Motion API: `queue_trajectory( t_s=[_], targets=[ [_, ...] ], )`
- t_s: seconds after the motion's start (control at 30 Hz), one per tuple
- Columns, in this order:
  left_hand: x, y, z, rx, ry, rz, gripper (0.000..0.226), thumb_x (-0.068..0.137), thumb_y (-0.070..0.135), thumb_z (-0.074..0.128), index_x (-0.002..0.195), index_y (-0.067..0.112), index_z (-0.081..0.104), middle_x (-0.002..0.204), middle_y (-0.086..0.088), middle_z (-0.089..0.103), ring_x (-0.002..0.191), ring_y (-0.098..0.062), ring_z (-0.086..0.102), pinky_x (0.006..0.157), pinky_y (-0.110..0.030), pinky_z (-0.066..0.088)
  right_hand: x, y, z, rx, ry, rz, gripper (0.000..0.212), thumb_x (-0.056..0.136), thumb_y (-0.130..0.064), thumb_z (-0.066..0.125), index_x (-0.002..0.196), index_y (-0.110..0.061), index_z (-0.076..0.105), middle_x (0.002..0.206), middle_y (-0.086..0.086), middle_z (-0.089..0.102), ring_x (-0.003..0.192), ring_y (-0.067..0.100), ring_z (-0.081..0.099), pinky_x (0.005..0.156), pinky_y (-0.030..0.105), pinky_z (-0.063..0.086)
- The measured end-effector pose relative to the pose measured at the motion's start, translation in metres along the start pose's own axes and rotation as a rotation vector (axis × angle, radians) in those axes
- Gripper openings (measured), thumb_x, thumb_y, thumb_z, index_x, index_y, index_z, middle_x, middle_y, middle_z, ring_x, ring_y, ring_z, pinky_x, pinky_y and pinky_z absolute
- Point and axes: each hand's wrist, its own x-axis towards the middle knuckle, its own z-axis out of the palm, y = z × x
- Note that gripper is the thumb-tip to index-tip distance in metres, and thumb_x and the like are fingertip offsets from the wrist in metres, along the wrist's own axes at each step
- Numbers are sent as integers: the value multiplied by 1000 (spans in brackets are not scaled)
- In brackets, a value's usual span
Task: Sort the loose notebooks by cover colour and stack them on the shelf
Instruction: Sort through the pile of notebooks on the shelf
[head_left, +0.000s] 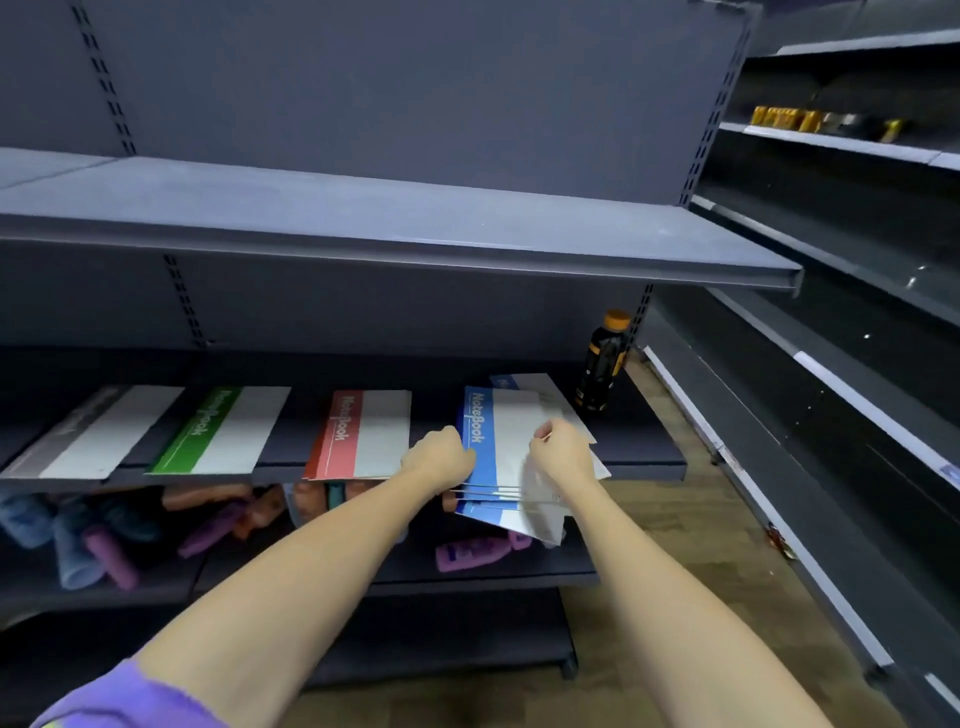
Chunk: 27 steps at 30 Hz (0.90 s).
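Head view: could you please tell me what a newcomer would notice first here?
Both hands, left hand and right hand, grip the blue notebooks at the shelf's right end. Left of them lie red, green and grey piles; a bottle stands behind.

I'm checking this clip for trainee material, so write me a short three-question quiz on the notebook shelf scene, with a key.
1. True or false: the red notebook lies between the green notebook and the blue notebooks.
2. Which stands at the right end of the shelf? A) a cup B) a dark bottle with an orange cap C) a box
3. Fill in: both hands are on the ____ notebooks.

Key
1. True.
2. B, the bottle stands upright beside the blue notebooks.
3. Blue: the left hand holds their left edge, and the right hand pinches a cover on the right.
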Motion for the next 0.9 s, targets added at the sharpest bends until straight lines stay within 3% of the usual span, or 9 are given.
queue_trajectory(
  t_s=[0.2,0.33,0.5,0.6,0.73,0.83,0.9],
  targets=[
    [-16,-49,-14,-49,149,32,28,94,21,48,117,6,49,118,-19,62,105,-37,58,85,-39,49,-18,-48,35,8,-140,-189,13,89,-10,52,96,-17,60,90,1,63,90,26,62,72,30,45],
    [-41,-106,-39,3,238,-31,33,89,18,48,122,11,50,122,-14,61,110,-36,58,84,-39,48,-50,-93,72,77,-214,-304,18,89,-9,52,101,-14,65,95,-1,66,94,21,61,73,27,43],
    [-85,-203,-78,48,317,-121,30,92,20,50,120,12,51,119,-11,62,109,-35,59,78,-36,43,-97,-163,129,53,-305,-423,14,89,-9,54,98,-14,63,98,1,63,95,20,57,74,27,39],
    [-120,-269,-104,67,341,-152,33,90,25,51,121,13,53,121,-14,63,112,-36,58,84,-39,48,-138,-202,172,13,-366,-466,19,90,-12,56,106,-13,64,106,2,65,100,21,59,77,27,42],
    [-169,-357,-127,66,355,-228,33,93,31,49,120,12,52,118,-14,65,113,-36,58,88,-43,50,-197,-250,238,-42,-474,-513,25,88,-13,56,112,-15,61,104,8,69,89,25,64,75,28,47],
    [-203,-420,-139,79,380,-278,33,95,35,50,118,12,53,121,-12,62,113,-35,56,86,-41,48,-235,-286,292,-99,-533,-589,30,84,-17,59,114,-16,60,110,10,67,103,28,63,87,33,51],
    [-226,-460,-148,94,406,-318,31,95,36,49,114,12,53,120,-12,62,113,-36,54,85,-42,47,-259,-309,326,-114,-556,-625,30,83,-16,60,113,-14,60,112,10,64,105,29,62,86,33,49]
  ],
)
